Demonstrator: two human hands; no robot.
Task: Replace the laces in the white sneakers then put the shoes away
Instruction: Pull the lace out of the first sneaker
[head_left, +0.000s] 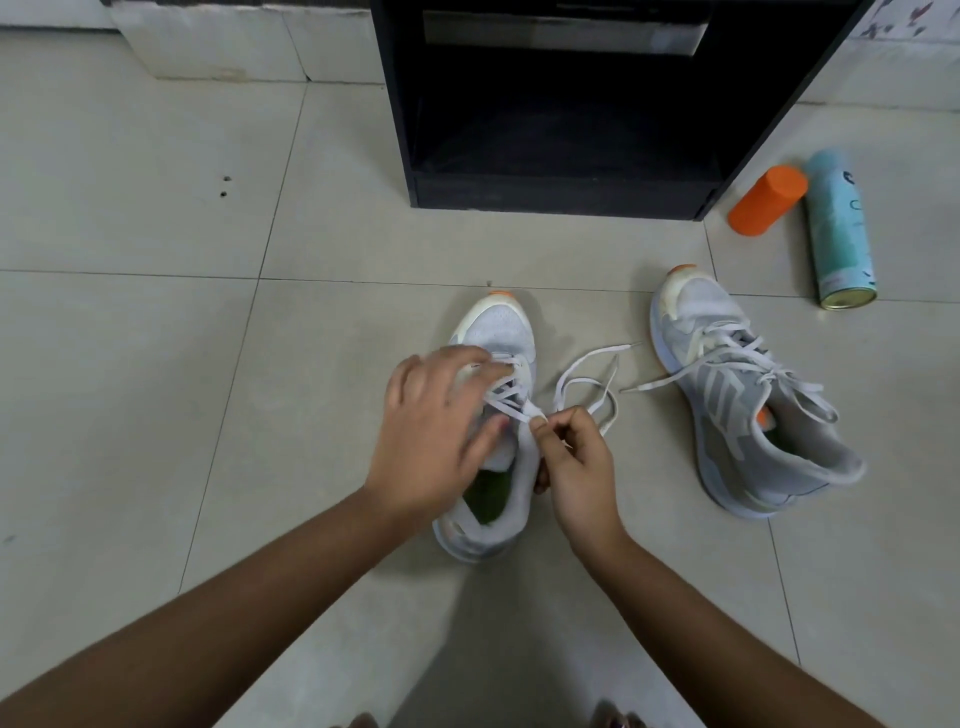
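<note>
1. Near sneaker (493, 415), on floor (156, 364): left hand (436, 431) spread over its lacing.
2. Right hand (576, 462) pinching lace (587, 384) beside the eyelets.
3. Second sneaker (748, 395): laced, well apart.
4. Risk: loose lace end slipping back through an eyelet, or uneven tension.

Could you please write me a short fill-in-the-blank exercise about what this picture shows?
1. The right hand pinches a white ____ of the nearer sneaker.
2. The orange bottle lies on the floor beside a pale ____ spray can.
3. The other sneaker lies on the ____ hand's side.
4. The black cabinet stands ____ both sneakers.

Missing words: lace; blue; right; beyond
</note>
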